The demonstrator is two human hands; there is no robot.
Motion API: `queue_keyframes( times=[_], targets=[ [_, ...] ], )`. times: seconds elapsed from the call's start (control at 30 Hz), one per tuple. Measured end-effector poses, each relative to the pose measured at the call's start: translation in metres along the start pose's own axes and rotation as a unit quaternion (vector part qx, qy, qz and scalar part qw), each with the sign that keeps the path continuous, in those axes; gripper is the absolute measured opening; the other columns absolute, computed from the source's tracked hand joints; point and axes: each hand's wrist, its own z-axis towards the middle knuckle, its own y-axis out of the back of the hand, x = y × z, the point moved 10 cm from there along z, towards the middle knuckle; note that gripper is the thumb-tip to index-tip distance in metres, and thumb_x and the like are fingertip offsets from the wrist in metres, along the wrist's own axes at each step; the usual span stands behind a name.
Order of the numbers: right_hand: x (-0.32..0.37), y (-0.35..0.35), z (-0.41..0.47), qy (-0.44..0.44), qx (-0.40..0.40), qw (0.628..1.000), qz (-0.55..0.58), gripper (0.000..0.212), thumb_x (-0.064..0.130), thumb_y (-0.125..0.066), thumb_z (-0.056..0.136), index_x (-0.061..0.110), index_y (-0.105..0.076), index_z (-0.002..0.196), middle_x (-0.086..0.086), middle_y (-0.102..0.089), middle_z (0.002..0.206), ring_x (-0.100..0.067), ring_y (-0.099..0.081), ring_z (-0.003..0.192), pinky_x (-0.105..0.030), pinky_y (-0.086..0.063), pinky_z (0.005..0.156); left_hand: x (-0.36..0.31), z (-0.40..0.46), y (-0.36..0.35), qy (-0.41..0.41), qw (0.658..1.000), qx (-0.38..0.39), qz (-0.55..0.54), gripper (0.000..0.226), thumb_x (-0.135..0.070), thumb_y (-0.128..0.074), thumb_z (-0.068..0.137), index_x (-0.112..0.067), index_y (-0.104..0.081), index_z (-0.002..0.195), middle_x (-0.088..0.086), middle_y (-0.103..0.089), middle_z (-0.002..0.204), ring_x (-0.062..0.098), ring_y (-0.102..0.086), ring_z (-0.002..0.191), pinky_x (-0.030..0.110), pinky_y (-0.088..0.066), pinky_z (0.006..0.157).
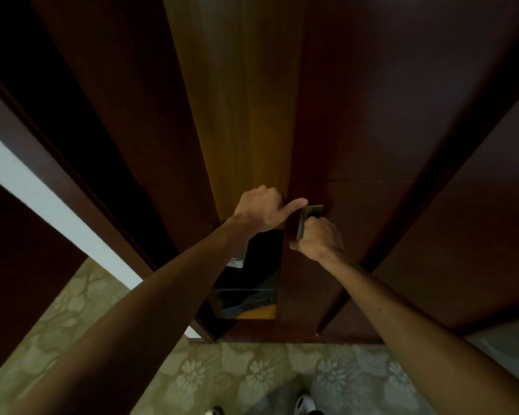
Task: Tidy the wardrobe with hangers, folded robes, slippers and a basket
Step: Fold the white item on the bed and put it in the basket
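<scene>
We note the wardrobe door (372, 115): dark reddish-brown wood, smooth, with a dull sheen. The inner panel (240, 100) looks a lighter, amber wood with fine grain. The handle (307, 218) reads as brushed grey metal. Below us the carpet (252, 372) is matt pile, pale green with a floral pattern.

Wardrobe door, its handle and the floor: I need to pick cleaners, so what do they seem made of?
Wardrobe door: dark, semi-gloss wood or veneer, soft sheen. Handle: probably brushed metal, grey glint. Floor: carpet, matte with woven floral pattern.
</scene>
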Motion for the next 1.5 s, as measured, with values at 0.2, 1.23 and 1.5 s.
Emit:
queue_keyframes(
  times=[0.2,1.23,1.5],
  targets=[
    [0.064,-0.026,-0.007,0.013,0.015,1.000,-0.025,0.038,0.037,-0.080,0.081,0.010,-0.067,0.103,-0.009,-0.068,0.107,-0.028,-0.066,0.097,-0.036,-0.052,0.072,0.050,-0.035,0.022,0.034,0.998,0.016,0.048,0.075,-0.074,-0.023,0.094,-0.015,-0.044,0.053,0.001,-0.046,0.054,0.018,-0.046,0.049,0.034,-0.047,0.056],
    [0.280,-0.125,-0.031,0.109,0.020,0.993,-0.042,0.027,0.018,-0.069,0.086,0.011,-0.058,0.110,-0.005,-0.068,0.103,-0.024,-0.068,0.093,-0.036,-0.054,0.074,0.180,-0.128,0.115,0.080,0.995,-0.067,-0.007,0.046,-0.042,-0.040,0.105,-0.007,-0.067,0.093,0.013,-0.068,0.090,0.031,-0.068,0.079,0.045,-0.060,0.069],
    [0.284,-0.127,-0.031,0.116,0.025,0.991,-0.062,0.034,0.018,-0.065,0.088,0.010,-0.055,0.120,-0.008,-0.066,0.111,-0.027,-0.067,0.098,-0.036,-0.053,0.074,0.179,-0.131,0.118,0.075,0.995,-0.065,-0.014,0.046,-0.041,-0.040,0.106,-0.008,-0.066,0.089,0.010,-0.067,0.084,0.028,-0.068,0.074,0.041,-0.059,0.065]
  ],
)
